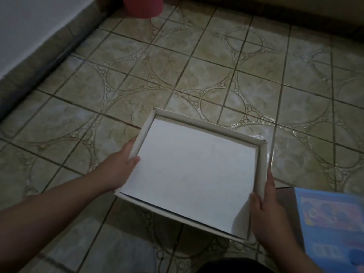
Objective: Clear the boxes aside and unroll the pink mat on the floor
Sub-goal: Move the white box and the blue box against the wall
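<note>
The step in hand appears to be moving the open white box (189, 170) out of the working area. The box is a shallow tray, open side up, apparently empty, and held above the tiled floor (197, 62).

Grip. The left hand (120, 164) clasps the left wall of the box, thumb hooked over the rim to the inside. The right hand (267, 211) clasps the right wall near the front corner, thumb inside, fingers along the outside. Both hands are closed on the box. The walls look like thin card, so apply light, even pressure; a hard squeeze would likely bow them.

Placement. A blue box (332, 225) lies just beside the right hand at the lower right edge of view. Setting the white box next to it, or on it, would keep both boxes together and off the open floor. Keep the tray level during the move and lower it flat; do not drop it.

Clearance. The middle of the floor ahead is bare tile. Leave it so.

Mat. The pink mat (142, 5) is at the far top edge of view, near the white wall (29, 26), rolled up and only partly visible. It is well apart from both hands and not yet unrolled.
</note>
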